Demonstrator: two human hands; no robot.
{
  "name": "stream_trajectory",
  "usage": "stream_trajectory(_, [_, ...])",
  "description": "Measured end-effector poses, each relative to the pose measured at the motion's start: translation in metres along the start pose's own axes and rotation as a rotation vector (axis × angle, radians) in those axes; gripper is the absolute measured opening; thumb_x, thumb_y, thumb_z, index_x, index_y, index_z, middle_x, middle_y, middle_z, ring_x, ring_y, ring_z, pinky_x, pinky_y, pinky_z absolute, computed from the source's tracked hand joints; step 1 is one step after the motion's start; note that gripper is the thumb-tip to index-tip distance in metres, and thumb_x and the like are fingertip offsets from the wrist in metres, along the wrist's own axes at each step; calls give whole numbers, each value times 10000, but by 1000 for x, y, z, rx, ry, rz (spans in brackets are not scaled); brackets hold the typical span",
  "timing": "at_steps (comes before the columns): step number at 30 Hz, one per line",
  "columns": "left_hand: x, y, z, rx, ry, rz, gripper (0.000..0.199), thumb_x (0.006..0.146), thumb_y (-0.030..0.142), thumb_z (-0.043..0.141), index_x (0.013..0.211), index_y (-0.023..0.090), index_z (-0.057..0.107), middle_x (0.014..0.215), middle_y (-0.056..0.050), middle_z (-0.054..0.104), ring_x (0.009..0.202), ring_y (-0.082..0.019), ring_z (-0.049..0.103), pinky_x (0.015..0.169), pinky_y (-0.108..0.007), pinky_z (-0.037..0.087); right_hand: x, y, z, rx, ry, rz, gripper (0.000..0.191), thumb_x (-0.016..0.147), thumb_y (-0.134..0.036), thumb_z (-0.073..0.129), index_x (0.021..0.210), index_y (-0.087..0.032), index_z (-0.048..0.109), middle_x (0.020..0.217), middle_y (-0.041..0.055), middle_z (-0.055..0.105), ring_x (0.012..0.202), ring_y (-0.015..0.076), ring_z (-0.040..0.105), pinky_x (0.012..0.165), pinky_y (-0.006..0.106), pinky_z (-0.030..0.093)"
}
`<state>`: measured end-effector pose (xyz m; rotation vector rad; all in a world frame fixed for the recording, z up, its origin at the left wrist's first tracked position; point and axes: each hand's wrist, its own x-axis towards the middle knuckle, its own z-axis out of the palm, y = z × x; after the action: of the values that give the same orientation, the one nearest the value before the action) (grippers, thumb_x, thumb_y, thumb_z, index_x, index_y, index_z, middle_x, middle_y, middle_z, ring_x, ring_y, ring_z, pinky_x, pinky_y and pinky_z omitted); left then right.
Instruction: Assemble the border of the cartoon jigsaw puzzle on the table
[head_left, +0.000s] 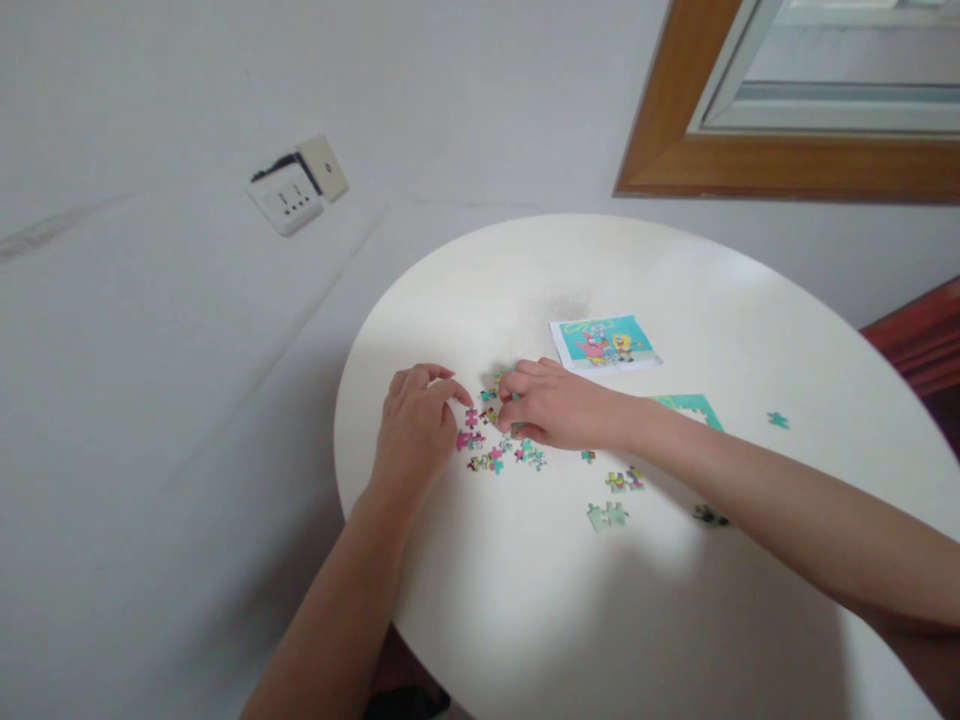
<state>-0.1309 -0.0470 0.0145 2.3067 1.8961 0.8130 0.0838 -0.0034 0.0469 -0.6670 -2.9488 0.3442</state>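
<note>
On the left side of the white round table (480, 620), my left hand (421, 420) rests with bent fingers apart, one fingertip at a pink puzzle piece (471, 418). My right hand (551, 402) reaches across to the same pile, its fingers curled down over small pieces with a gap between thumb and forefinger. Beneath it, some pieces are hidden. Below the hands lie a pink and yellow cluster (486, 461) and mixed pieces (531, 455). Behind my right forearm, a partly joined green puzzle border (697, 405) is partly covered.
A printed cartoon picture (606, 343) lies beyond my right hand. Loose pieces include a teal one (778, 419) at right, a pale green pair (607, 516), a yellow-purple pair (625, 480) and a dark one (709, 515) by my forearm. A wall socket (286, 198) is at left.
</note>
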Motion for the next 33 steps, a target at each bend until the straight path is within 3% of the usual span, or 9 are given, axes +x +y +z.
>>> stream_trajectory(6, [1, 0, 1, -31, 11, 43, 347, 824, 30, 440, 827, 222, 729, 1103, -86, 631, 1129, -271, 546, 1028, -473, 447, 3, 7, 3, 127, 2, 16, 108, 833, -117, 703, 889, -198, 746, 1021, 73, 658, 1038, 237, 538, 860, 361, 346])
stream_trajectory(14, [4, 4, 2, -127, -88, 291, 273, 904, 111, 461, 944, 203, 715, 1156, -105, 635, 1131, -264, 539, 1033, -455, 432, 1, 18, 5, 329, 53, -16, 118, 816, -83, 709, 800, -190, 757, 843, 26, 704, 946, 182, 610, 929, 355, 413])
stream_trajectory(20, [7, 7, 2, -271, -116, 279, 257, 966, 242, 447, 1067, 205, 680, 1063, -83, 664, 1048, -229, 582, 987, -406, 448, -12, 23, -7, 552, 169, 104, 74, 865, -152, 672, 858, -178, 741, 867, 36, 681, 867, 156, 598, 841, 326, 468])
stream_trajectory(26, [8, 44, -10, -504, -232, 258, 277, 1005, 330, 407, 970, 208, 653, 946, -52, 683, 925, -187, 616, 867, -327, 479, -50, 26, -22, 668, 265, 195, 64, 874, -228, 653, 854, -196, 705, 919, 37, 647, 873, 154, 577, 797, 321, 448])
stream_trajectory(33, [13, 99, -19, -559, -303, 210, 249, 944, 354, 462, 831, 202, 625, 774, -2, 615, 730, -144, 561, 657, -267, 430, -104, 7, -39, 741, 366, 198, 111, 889, -267, 648, 801, -204, 672, 833, 7, 632, 855, 160, 561, 859, 361, 434])
